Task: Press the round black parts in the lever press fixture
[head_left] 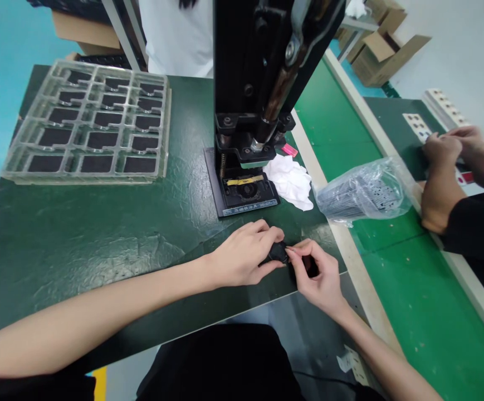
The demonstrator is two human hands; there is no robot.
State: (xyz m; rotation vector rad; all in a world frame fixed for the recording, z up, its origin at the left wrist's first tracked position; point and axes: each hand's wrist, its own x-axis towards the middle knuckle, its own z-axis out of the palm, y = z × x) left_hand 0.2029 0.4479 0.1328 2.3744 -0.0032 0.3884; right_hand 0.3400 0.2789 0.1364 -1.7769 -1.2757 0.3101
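Near the front edge of the green work table (pixel 141 223), my left hand (pixel 245 253) grips a small black part (pixel 277 253) between thumb and fingers. My right hand (pixel 317 273) meets it from the other side, thumb and forefinger pinched at the part's right end. Whatever sits in that pinch is too small to make out. Just beyond both hands stands a black hand press (pixel 248 128), with a yellow strip (pixel 245 180) on its base. The black part is apart from the press.
A clear plastic tray (pixel 164 139) with dark square pieces lies at the back left. Beside the press are a white cloth (pixel 289 181) and a bag of thin grey rods (pixel 362 192). Right of a green conveyor (pixel 409 267), another person's hands (pixel 454 145) work. Someone in white stands behind.
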